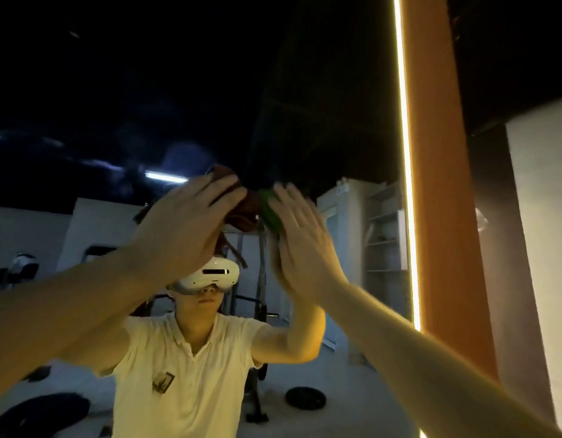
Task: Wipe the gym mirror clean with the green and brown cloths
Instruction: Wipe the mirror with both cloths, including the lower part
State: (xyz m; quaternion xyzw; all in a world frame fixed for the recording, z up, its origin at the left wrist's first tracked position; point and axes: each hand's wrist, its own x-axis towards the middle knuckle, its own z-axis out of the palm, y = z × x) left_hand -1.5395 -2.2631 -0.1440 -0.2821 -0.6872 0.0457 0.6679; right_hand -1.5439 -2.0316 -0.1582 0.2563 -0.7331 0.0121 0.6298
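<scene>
— Grip?
— None; flat palms, straight fingers. Presses brown cloth (241,213) onto gym mirror (352,121) with left hand (185,226), well left of vertical light strip (406,153).
— Green cloth (270,213)?
— Pinned to glass under right hand (302,245), just beside brown cloth, nearer strip yet left of it.
— Reflection?
— Shows white headset (210,275) below both cloths, also left of strip.

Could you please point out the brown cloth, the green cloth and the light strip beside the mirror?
brown cloth (245,213), head view, exposed folds.
green cloth (270,211), head view, exposed edge.
light strip (406,153), head view, mid-length.
</scene>
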